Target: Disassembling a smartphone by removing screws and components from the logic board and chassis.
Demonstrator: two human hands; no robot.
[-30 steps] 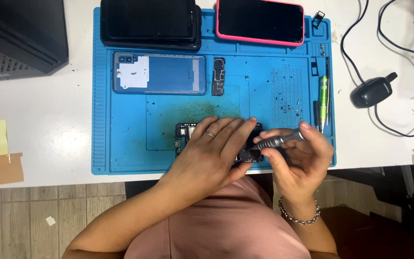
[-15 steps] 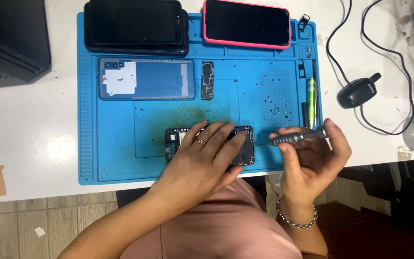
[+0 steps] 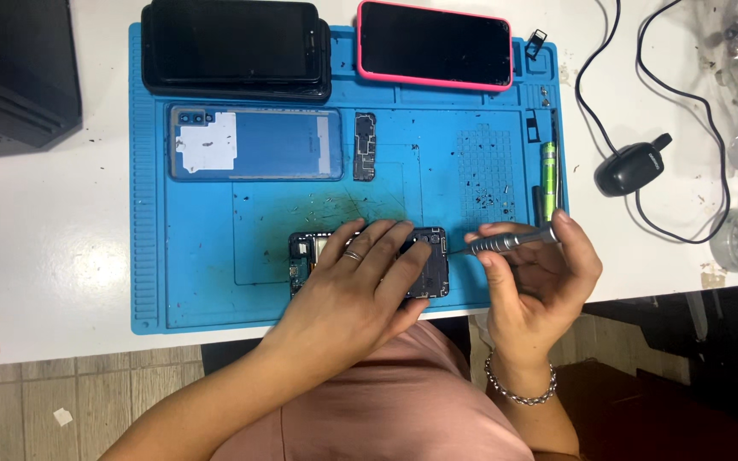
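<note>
The right hand [image 3: 535, 277] has drawn back from the phone [image 3: 369, 260] since a second ago, when its tool was down on the open back; now the screwdriver [image 3: 510, 242] sits just off the phone's right edge, tip pointing left toward it. The left hand [image 3: 356, 286] has stayed flat on top the whole time.

So, the phone: opened up, dark insides showing, lying near the front edge of the blue mat [image 3: 181, 256]. The left hand is spread over it, fingers apart and pressing down, a ring on one of them. Only the phone's left and right ends peek out from under the palm.

The right hand is closed on the grey screwdriver, thumb and fingertips pinching the shaft, forefinger capping the far end. A beaded bracelet [image 3: 518, 388] hangs at that wrist.

Further back on the mat, a clear back cover [image 3: 254, 143] with a white patch lies flat, and just beside it a small dark board [image 3: 365, 147]. A green tool [image 3: 547, 166] rests along the mat's right side, with tiny screws scattered over the grid next to it.

At the far edge, a stack of black phones [image 3: 232, 47] on the left, a pink-cased phone [image 3: 435, 44] on the right, both face up.

Off the mat, a black mouse [image 3: 629, 166] with its cable on the white table [image 3: 44, 239].
</note>
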